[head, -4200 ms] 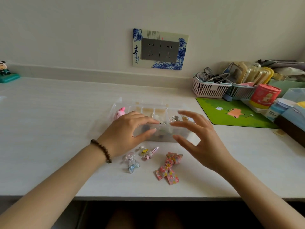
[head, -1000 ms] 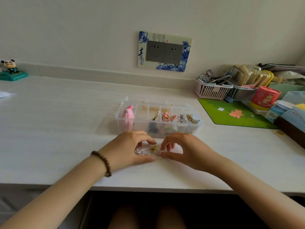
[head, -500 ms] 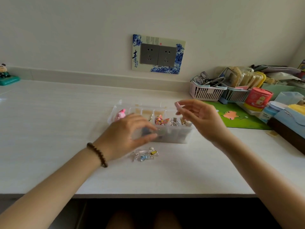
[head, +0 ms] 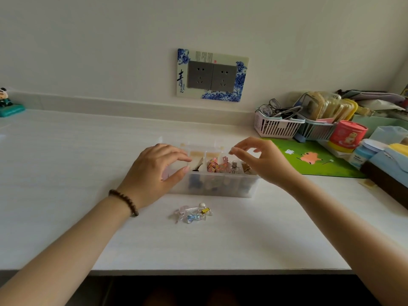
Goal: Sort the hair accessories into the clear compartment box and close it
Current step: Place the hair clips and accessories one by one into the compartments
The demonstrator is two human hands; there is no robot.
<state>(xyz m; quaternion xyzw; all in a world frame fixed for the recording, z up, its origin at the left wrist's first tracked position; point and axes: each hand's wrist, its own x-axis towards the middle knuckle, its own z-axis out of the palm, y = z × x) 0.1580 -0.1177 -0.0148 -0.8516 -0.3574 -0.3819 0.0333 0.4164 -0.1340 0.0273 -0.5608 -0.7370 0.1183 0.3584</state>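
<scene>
Since half a second ago the right hand (head: 262, 161) has lowered over the clear compartment box (head: 212, 173) on the counter (head: 66, 173), grip pinched, contents indiscernible; left hand (head: 154, 171) rests open on the box's left end. One clip cluster (head: 193, 213) remains unsorted in front. Only legible writing: "青" on the socket plate (head: 213, 75).

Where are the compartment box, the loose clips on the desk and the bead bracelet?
box (head: 223, 188), head view, on its clear front wall.
clips (head: 192, 214), head view, on the middle of the small pile.
bracelet (head: 124, 200), head view, on the beads across the left wrist.
</scene>
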